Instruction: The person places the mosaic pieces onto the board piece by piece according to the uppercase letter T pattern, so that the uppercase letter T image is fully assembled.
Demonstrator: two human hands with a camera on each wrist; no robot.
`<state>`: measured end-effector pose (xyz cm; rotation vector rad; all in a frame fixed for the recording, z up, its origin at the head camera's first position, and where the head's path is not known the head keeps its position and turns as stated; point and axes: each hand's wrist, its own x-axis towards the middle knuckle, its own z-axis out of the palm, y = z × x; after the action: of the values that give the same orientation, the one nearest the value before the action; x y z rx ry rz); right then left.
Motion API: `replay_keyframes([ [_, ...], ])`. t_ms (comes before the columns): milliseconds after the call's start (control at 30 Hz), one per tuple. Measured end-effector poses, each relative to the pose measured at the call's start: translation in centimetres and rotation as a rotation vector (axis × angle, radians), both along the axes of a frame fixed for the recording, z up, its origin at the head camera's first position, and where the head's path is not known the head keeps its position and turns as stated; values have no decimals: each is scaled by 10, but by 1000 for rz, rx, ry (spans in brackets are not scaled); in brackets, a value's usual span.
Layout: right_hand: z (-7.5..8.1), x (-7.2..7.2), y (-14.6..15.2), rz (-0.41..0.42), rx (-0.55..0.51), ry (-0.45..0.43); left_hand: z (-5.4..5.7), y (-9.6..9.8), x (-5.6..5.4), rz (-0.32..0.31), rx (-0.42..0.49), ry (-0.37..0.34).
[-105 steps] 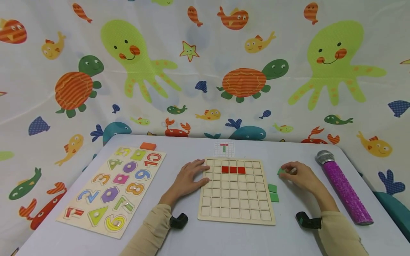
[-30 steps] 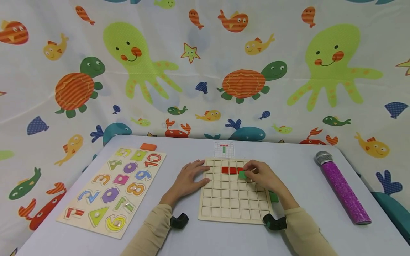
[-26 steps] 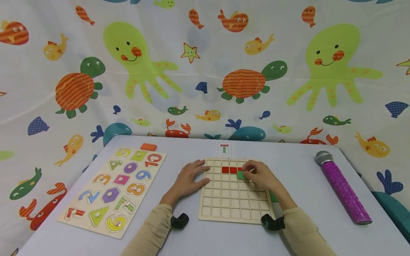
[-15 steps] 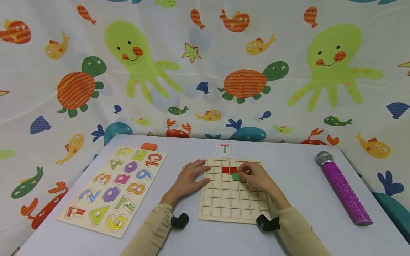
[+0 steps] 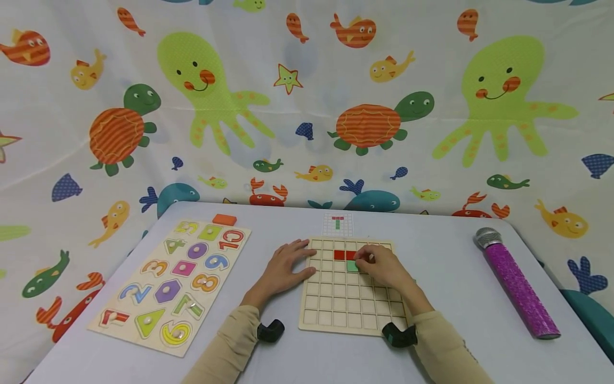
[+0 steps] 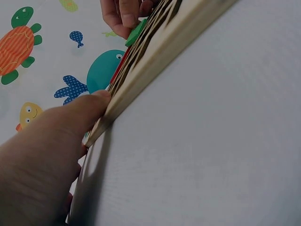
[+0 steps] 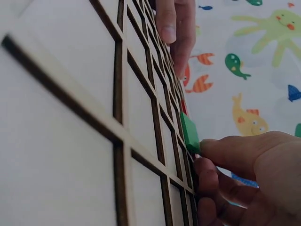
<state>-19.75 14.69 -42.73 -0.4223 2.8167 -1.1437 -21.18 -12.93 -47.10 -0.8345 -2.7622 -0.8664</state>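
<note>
A wooden grid board point(image 5: 331, 318) lies on the white table, with red square tiles point(image 5: 345, 255) in a row near its far edge. My right hand point(image 5: 384, 266) is over the board and pinches a green square tile point(image 5: 352, 266) between thumb and fingers, just on the near side of the red row. In the right wrist view the green tile point(image 7: 189, 133) stands slightly tilted at the grid, with the thumb on its edge. My left hand point(image 5: 284, 266) rests at the board's left edge, fingers extended, thumb on the rim. The right hand covers the right end of the red row.
Behind the board lies a small card point(image 5: 338, 224) printed with a red and green T on a grid. A number-and-shape puzzle point(image 5: 177, 282) is at the left, an orange block point(image 5: 224, 220) beyond it. A purple glitter microphone point(image 5: 520, 290) lies at the right.
My right hand has carried the green tile from the table right of the board leftward onto the grid, below the red row. Its forearm now covers the other green tiles. My left hand stays put.
</note>
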Motion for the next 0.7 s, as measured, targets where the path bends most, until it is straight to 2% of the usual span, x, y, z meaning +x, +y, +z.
replay_keyframes([
  [433, 1, 1, 14, 32, -32, -6, 0, 1, 2, 3, 0, 18],
  [700, 5, 5, 40, 1, -20, 3, 0, 1, 1, -1, 0, 31],
])
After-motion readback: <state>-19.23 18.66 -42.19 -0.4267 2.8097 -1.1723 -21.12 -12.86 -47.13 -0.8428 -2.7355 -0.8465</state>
